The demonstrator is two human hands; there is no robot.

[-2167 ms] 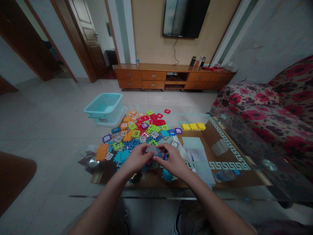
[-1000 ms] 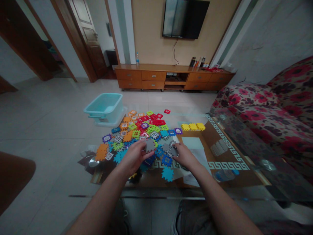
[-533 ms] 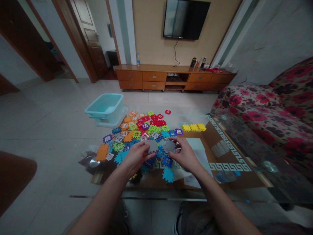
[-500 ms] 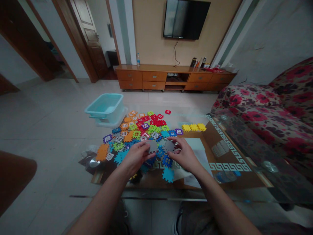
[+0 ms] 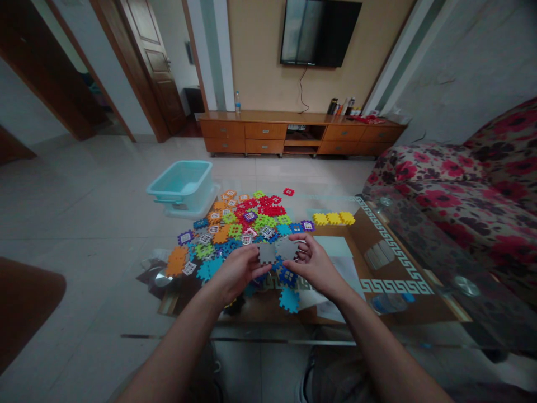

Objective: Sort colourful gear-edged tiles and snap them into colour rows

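Note:
My left hand (image 5: pixel 240 270) grips a grey interlocking tile (image 5: pixel 266 254) with notched edges. Between the thumb and fingers of my right hand (image 5: pixel 314 258) is a second grey interlocking tile (image 5: pixel 286 248). The two tiles meet edge to edge above the pile; whether their teeth are locked cannot be made out. Under and behind them lies a heap of coloured tiles: red ones (image 5: pixel 272 210), orange ones (image 5: pixel 178 261), light blue ones (image 5: pixel 289 300) and dark blue window-pattern ones (image 5: pixel 287 276). Small white window pieces (image 5: pixel 189 268) are scattered among them.
Yellow tiles (image 5: pixel 333 219) stand in a row at the back right of the glass table (image 5: pixel 377 252). A turquoise tub (image 5: pixel 180 182) sits at the back left. White paper (image 5: pixel 344 280) lies right of the pile. A floral sofa (image 5: pixel 470 184) stands on the right.
My hands have come together, bringing the two grey tiles from slightly apart to edge against edge. The pile around them looks the same.

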